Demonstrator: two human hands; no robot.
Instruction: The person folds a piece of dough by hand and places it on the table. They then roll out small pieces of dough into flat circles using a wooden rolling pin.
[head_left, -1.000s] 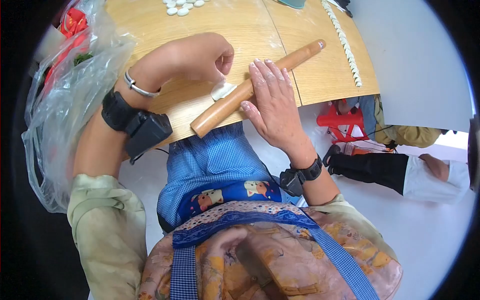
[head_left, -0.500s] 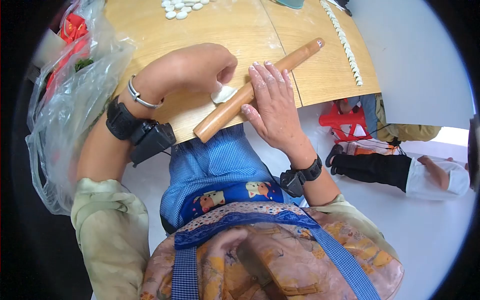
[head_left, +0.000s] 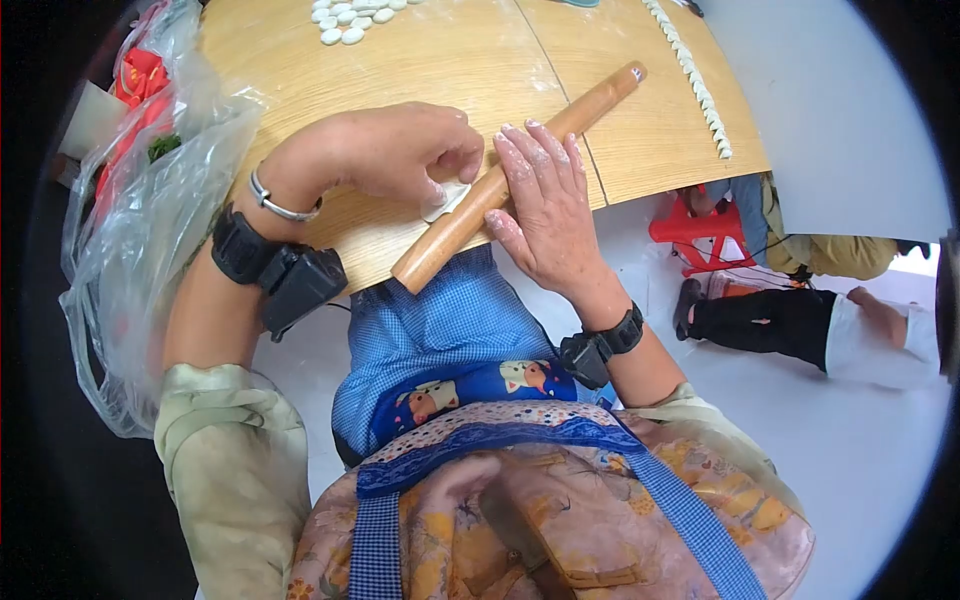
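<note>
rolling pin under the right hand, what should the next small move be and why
Probably a short roll of the rolling pin onto the dough piece: the right hand lies spread on the rolling pin, the dough piece sits right along its side, and the left hand is at the dough piece's other edge.

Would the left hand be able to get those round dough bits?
Probably yes: the left hand is busy at the flat dough, but only table seems to lie between that hand and the dough bits; the pin isn't in the way.
</note>
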